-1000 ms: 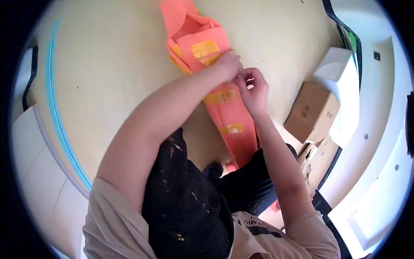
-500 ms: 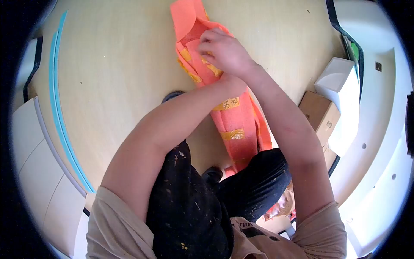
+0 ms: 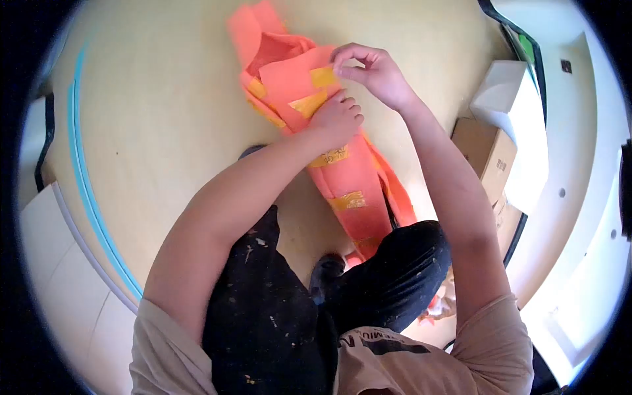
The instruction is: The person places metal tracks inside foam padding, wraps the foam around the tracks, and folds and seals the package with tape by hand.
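Note:
A long pink-orange wrap [image 3: 355, 181] of soft sheet lies on the floor in front of my legs, with yellow tape pieces along it. Its far end is an open, folded flap. My left hand [image 3: 338, 120] rests on the wrap beside a slanted yellow tape piece [image 3: 308, 104], its fingers curled; what they hold, if anything, is hidden. Just beyond it, my right hand [image 3: 368, 64] pinches the right edge of another yellow tape piece [image 3: 323, 77] at the wrap's side.
Pale floor [image 3: 164, 99] surrounds the wrap. At the right stand a brown cardboard box [image 3: 480, 148] and a white box [image 3: 503, 89] by the wall. A light blue strip [image 3: 89, 178] runs along the left. A dark shoe [image 3: 326, 270] shows between my legs.
My right hand has moved up from beside my left, across the wrap, then back to its right edge. A yellow tape piece now lies flatter near the flap. The view has shifted slightly.

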Available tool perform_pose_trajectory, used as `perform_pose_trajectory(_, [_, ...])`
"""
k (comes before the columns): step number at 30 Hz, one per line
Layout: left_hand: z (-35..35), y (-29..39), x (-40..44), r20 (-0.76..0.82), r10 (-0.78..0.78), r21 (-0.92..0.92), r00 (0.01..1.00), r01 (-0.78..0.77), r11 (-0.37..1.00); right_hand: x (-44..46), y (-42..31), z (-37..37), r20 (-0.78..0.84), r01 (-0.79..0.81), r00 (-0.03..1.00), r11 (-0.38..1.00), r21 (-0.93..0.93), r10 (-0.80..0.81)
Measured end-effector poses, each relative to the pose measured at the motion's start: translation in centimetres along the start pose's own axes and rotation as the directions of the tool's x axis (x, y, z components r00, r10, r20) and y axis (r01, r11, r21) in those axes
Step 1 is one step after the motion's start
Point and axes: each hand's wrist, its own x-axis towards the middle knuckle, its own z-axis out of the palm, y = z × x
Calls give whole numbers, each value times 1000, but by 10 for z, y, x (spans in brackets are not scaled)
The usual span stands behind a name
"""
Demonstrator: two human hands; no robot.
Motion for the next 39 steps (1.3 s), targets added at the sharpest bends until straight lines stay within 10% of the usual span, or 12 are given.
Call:
perform_pose_trajectory(2, [-5, -2, -4, -7, 18, -10, 1000, -18, 1000, -4, 7, -14, -67, 37, 997, 998, 58, -33])
perform_pose_trajectory(5, [-9, -5, -7, -9, 60, -40, 998, -60, 997, -16, 7, -45, -359, 157, 927, 750, 643, 113])
perform_pose_trajectory(10, [-11, -19, -10, -134, 129, -117, 983, -145, 983, -80, 3, -52, -437, 39, 879, 885, 464, 190])
perform_pose_trajectory(17, [-19, -37, -4, -119, 279, -163, 953, -296, 941, -143, 5, -11, -279, -128, 815, 628, 768, 508])
perform_pose_trajectory(26, [-42, -42, 8, 57, 426, -362, 903, -379, 852, -185, 101, 8, 32, -473, 778, 551, 688, 627])
perform_pose_trajectory(31, [-59, -33, 19, 144, 359, -399, 922, -278, 874, -204, 100, 43, 157, -363, 765, 217, 906, 624])
perform_pose_trajectory(39, [-33, -29, 32, 73, 229, -364, 971, -188, 912, -212, 100, 26, -164, -88, 693, 308, 947, 702])
